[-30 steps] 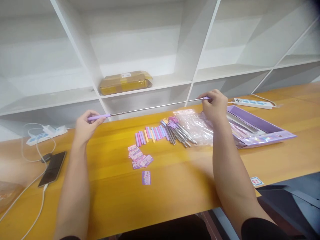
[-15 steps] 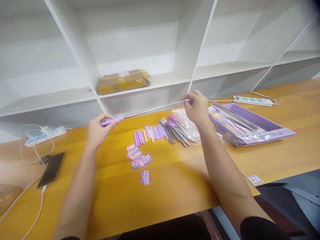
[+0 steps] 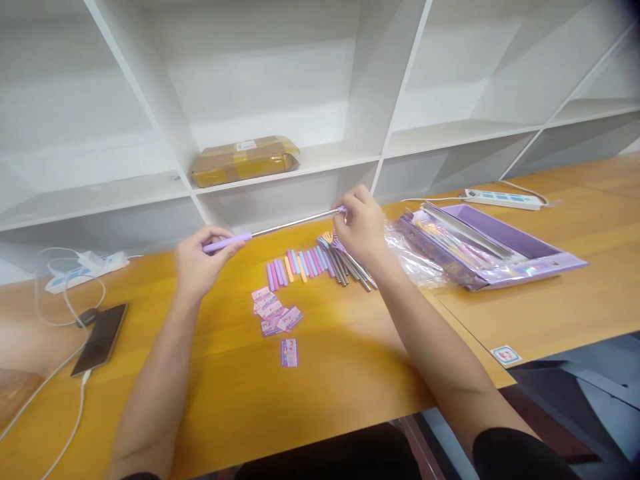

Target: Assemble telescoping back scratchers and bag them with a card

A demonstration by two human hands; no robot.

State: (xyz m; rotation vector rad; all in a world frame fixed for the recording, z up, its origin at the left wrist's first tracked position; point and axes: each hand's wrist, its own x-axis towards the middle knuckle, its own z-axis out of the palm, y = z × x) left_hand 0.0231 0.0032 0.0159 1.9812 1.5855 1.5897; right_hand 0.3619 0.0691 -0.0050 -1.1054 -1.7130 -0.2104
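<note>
A telescopic back scratcher (image 3: 295, 222) is held up level above the table between both hands. My left hand (image 3: 197, 263) is closed around its purple handle. At the other end my right hand (image 3: 363, 227) pinches the small purple head, mostly hidden by the fingers; a thin metal rod runs between. Below lie a row of pink, purple, blue and orange handle tubes (image 3: 300, 265) and a heap of metal rods with hand-shaped heads (image 3: 345, 263), partly behind my right hand. Several printed pink cards (image 3: 270, 308) overlap nearer me, with a single card (image 3: 289, 353) apart from them.
To the right are a crumpled clear plastic bag (image 3: 423, 257) and a purple box (image 3: 543, 265) with wrapped items. Power strips (image 3: 505, 199) and cables lie at both sides. A phone (image 3: 100, 339) is at left. A taped package (image 3: 245, 163) sits on the white shelf.
My right hand has moved left and slightly down, toward my left hand, and the visible rod has become shorter. My left hand stays nearly in place on the handle.
</note>
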